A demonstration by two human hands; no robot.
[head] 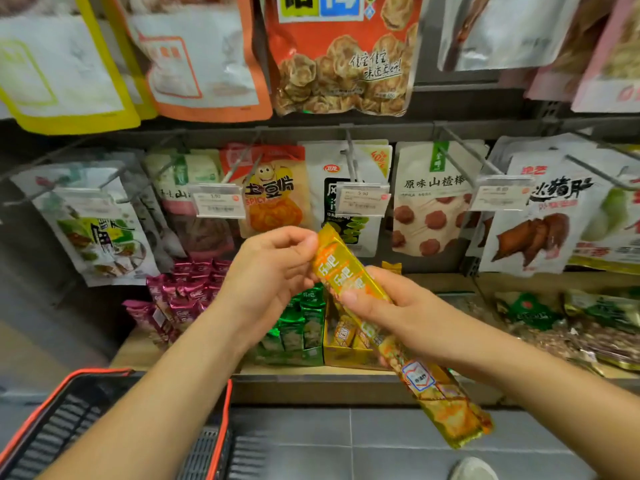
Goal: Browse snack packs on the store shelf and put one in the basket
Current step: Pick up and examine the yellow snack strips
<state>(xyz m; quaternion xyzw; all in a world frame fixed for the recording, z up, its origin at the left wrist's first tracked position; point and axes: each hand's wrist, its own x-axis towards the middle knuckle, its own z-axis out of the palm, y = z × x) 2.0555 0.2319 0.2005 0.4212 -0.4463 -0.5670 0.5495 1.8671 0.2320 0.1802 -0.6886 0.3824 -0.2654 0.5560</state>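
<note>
A long yellow-gold snack pack (433, 396) slants from upper left to lower right in front of the shelf. My left hand (273, 271) pinches its top end with thumb and fingers. Around its middle, my right hand (391, 306) is closed, the thumb lying on the front. The black basket with a red rim (221, 420) sits low at the bottom left, partly hidden under my left forearm. Nothing shows inside the visible part of the basket.
On the wooden shelf (138, 355) stand boxes of green packs (298, 327), yellow packs (346, 341) and magenta packs (187, 292). Hanging bags on metal hooks with price tags (362, 199) fill the rows above. Grey floor tiles and a shoe (474, 471) lie below.
</note>
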